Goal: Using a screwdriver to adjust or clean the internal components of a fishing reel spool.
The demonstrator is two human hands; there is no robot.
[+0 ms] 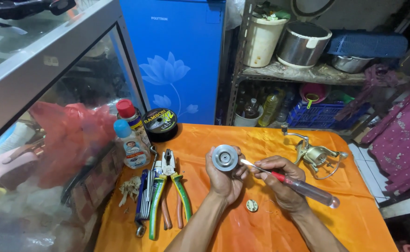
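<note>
Centrally, a round silver spool sits upright in the left hand, fingers curled around its rim, above the orange tabletop. The right hand grips one clear-handled screwdriver, tip touching the spool's edge. A slip of the tip could plausibly scratch the face or jab the holding fingers. One small round part lies below; one fishing reel body rests right; two pliers, two bottles and one line spool stand left.
</note>
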